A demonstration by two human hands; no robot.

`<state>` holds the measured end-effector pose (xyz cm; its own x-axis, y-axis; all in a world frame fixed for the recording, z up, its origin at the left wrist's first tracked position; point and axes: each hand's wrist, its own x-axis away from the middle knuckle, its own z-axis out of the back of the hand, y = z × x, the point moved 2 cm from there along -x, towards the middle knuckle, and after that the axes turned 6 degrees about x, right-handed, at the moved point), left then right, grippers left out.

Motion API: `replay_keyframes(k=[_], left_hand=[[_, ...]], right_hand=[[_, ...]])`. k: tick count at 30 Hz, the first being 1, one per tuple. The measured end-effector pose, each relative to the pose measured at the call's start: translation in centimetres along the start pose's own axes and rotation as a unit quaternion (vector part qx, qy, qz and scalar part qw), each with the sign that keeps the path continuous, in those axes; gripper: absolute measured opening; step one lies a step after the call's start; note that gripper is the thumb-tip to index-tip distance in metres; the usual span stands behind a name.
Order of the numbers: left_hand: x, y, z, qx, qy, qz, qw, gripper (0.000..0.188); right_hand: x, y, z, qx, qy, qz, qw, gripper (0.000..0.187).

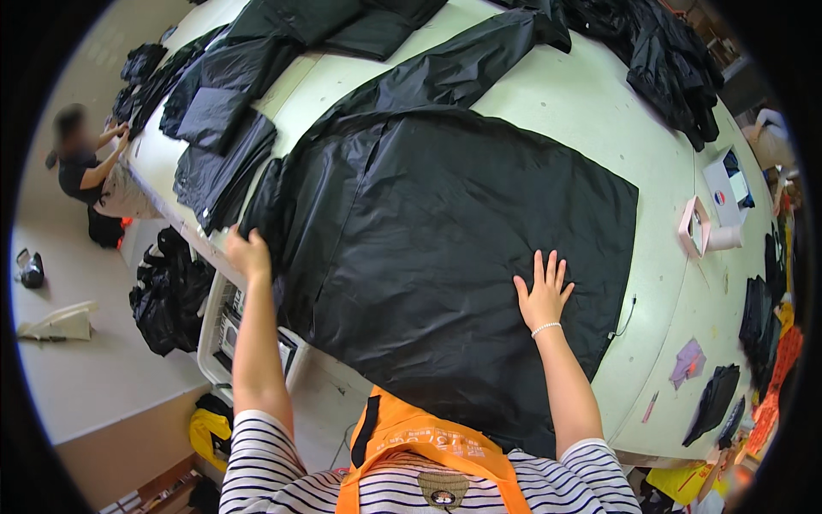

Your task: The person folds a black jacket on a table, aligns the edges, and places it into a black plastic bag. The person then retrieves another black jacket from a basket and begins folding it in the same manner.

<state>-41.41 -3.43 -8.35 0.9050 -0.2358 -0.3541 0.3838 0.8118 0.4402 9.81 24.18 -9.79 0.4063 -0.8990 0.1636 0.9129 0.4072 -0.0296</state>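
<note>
A large black jacket [462, 223] of thin, shiny fabric lies spread over the pale table in front of me. One long sleeve [454, 73] stretches away toward the far side. At the jacket's left edge, by a bunched fold, my left hand [248, 254] is closed on the black fabric; its fingertips are partly hidden. My right hand [545, 295] rests flat on the jacket's right part, fingers spread, holding nothing. A thin dark cord [623, 319] sticks out past the jacket's right edge.
Folded black garments [224, 150] are stacked at the left, with more black garments [672, 73] at the far right. A pink holder [693, 228] and a white box [728, 188] stand right. Below the left edge is a white basket [208, 343]. Another person [86, 171] works far left.
</note>
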Motion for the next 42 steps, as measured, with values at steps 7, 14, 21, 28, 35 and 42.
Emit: replay_keyframes(k=[7, 14, 21, 28, 35, 42], left_hand=[[-13.9, 9.7, -6.9, 0.019, -0.027, -0.191, 0.981, 0.063], [-18.5, 27.8, -24.3, 0.053, -0.262, -0.149, 0.952, 0.087], [-17.6, 36.5, -27.5, 0.08, -0.563, -0.135, 0.811, 0.089], [-25.0, 36.6, -28.5, 0.378, -0.337, 0.044, 0.861, 0.067], [-11.0, 32.2, -14.7, 0.183, -0.144, -0.351, 0.907, 0.065], [4.7, 5.1, -2.4, -0.192, -0.217, -0.288, 0.913, 0.073]], right_hand=[[-11.6, 13.2, 2.5, -0.139, 0.192, -0.016, 0.971, 0.039], [-24.5, 28.6, -1.3, -0.164, 0.149, -0.311, 0.924, 0.054], [-24.7, 28.4, 2.7, -0.066, 0.183, -0.291, 0.937, 0.037], [-20.3, 33.7, 3.8, -0.029, 0.254, -0.362, 0.897, 0.027], [-14.0, 18.6, 5.1, -0.062, 0.26, -0.206, 0.941, 0.058], [7.5, -1.7, -0.3, -0.027, -0.028, -0.116, 0.992, 0.072]])
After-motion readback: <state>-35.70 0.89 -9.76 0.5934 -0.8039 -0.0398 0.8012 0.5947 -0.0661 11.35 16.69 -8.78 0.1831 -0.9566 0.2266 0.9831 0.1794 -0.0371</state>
